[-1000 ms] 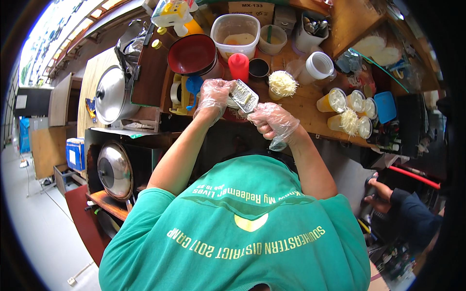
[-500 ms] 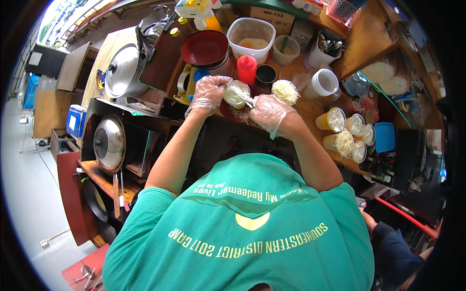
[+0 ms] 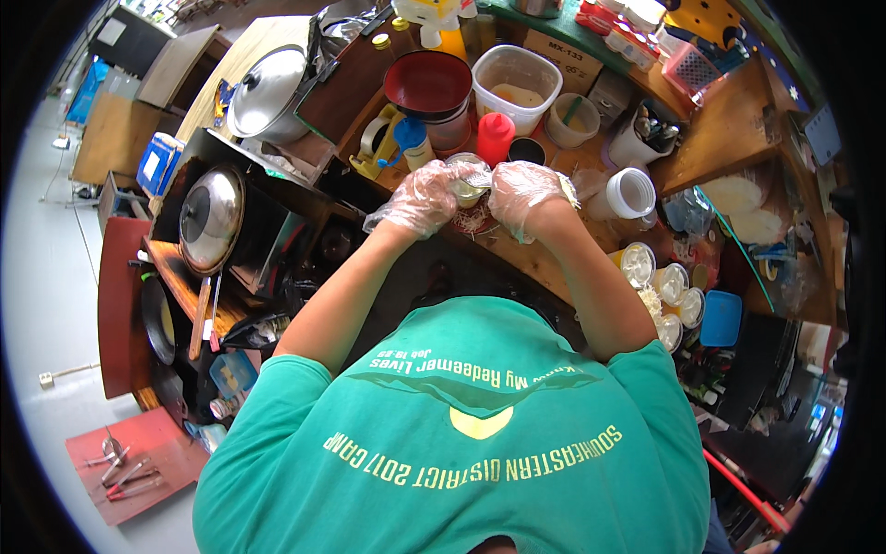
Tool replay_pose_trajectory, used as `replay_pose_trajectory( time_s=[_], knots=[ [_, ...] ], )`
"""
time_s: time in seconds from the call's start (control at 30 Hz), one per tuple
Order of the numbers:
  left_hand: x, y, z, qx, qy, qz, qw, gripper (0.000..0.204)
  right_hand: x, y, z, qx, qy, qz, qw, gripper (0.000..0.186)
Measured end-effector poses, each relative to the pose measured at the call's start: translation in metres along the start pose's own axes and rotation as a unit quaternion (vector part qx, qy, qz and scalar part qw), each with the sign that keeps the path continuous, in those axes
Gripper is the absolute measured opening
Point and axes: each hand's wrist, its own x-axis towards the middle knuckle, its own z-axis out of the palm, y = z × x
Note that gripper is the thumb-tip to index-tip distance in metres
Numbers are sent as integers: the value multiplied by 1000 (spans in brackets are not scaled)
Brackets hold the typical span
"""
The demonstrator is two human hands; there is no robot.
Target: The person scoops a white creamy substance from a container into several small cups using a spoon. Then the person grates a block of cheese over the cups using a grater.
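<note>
A small clear plastic cup (image 3: 468,195) stands between my gloved hands, with a pale, shiny piece across its top that I cannot make out. My left hand (image 3: 415,200) is closed at the cup's left side, its fingertips against the rim. On the other side my right hand (image 3: 524,198) is closed close to the rim; its fingers hide what they grip. Both wear clear plastic gloves. White shreds (image 3: 472,220) lie just below the cup. Behind my right hand, a shred-topped heap (image 3: 569,190) is mostly covered.
A red squeeze bottle (image 3: 496,138), a dark cup (image 3: 527,150) and a blue-capped jar (image 3: 412,141) stand behind my hands. Several lidded cups (image 3: 673,284) cluster at right beside a blue lid (image 3: 722,319). Stacked clear containers (image 3: 630,194) stand nearer. A lidded pan (image 3: 210,220) is at left.
My left hand has come down to the cup's side, and my right hand has moved closer to its rim. The silvery utensil seen between them is now mostly hidden. The whole view has shifted.
</note>
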Motion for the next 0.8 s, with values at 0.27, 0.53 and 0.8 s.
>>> replay_pose_trajectory(
  time_s=[0.27,0.53,0.8],
  knots=[
    [-10,7,21,6,43,-4,999,41,-1,3,-7,-38,-17,4,999,25],
    [-12,-11,19,46,-2,-40,998,34,6,15,-1,-92,3,-4,996,27],
    [-140,-37,-61,-144,223,-13,964,19,12,48,13,-182,105,-85,974,34]
  ],
)
